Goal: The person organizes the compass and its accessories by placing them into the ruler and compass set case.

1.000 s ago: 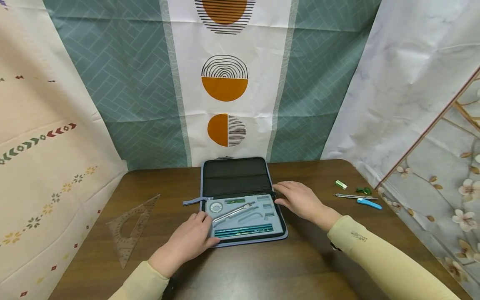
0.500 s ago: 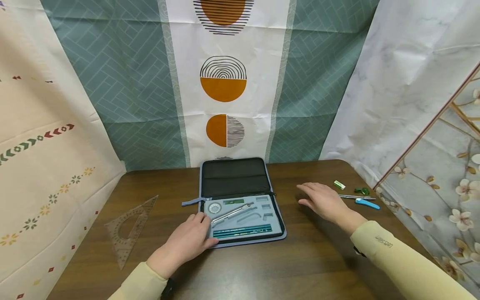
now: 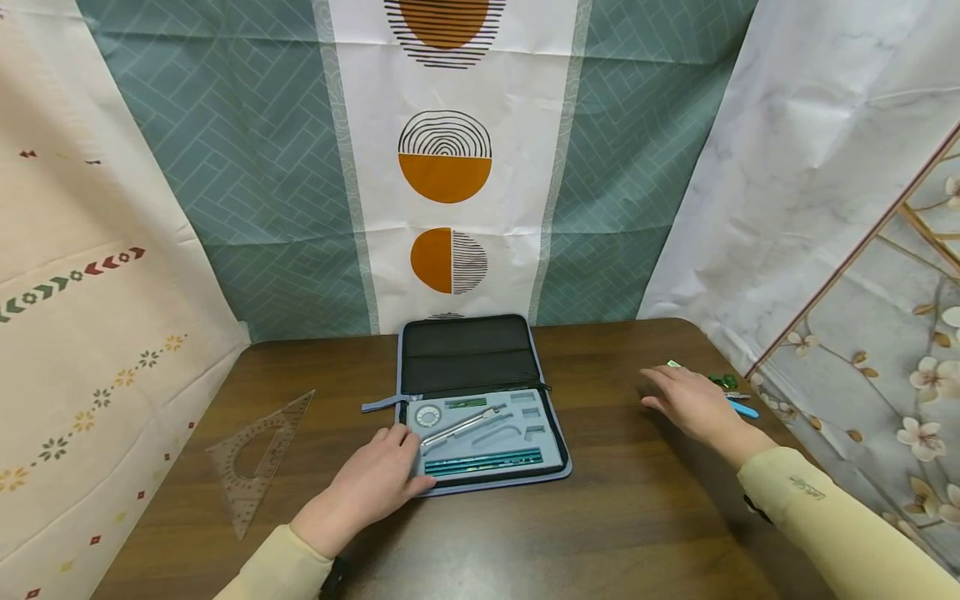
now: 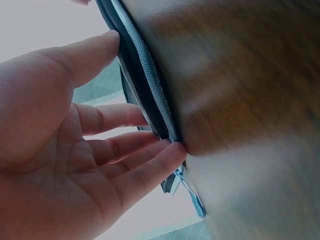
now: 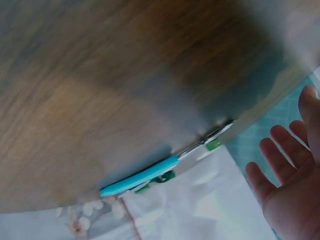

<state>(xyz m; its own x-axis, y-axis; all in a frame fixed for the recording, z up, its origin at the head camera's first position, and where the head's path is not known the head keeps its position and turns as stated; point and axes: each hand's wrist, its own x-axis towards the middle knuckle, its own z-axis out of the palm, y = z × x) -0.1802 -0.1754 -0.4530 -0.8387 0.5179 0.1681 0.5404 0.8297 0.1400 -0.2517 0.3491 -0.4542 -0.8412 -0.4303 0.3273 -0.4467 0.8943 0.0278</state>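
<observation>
An unzipped case (image 3: pixel 468 358) lies unfolded, its pale tray (image 3: pixel 551 450) holding a silver compass (image 3: pixel 463 426), green pencils (image 3: pixel 483 461), a small dial-like disc (image 3: pixel 428 416) and a green piece (image 3: pixel 466 402). At the case's left edge rests my left hand (image 3: pixel 371 479), fingers relaxed against the zipper rim (image 4: pixel 145 65). My right hand (image 3: pixel 693 404) hovers empty with loose fingers, partly covering small items at the right: a blue-handled tool (image 5: pixel 140 176), a metal instrument (image 5: pixel 202 141), a green-and-white eraser (image 5: pixel 213 144) and a dark green object (image 3: pixel 724 382).
A clear triangular ruler with a protractor cutout (image 3: pixel 251 479) lies at the left of the brown table (image 3: pixel 592 533). A blue strap (image 3: pixel 382 404) sticks out from the case's left side. Patterned cloths hang behind and at both sides.
My right hand has left the case's right edge and moved right, over toward the small items. My left hand stays on the case's left edge.
</observation>
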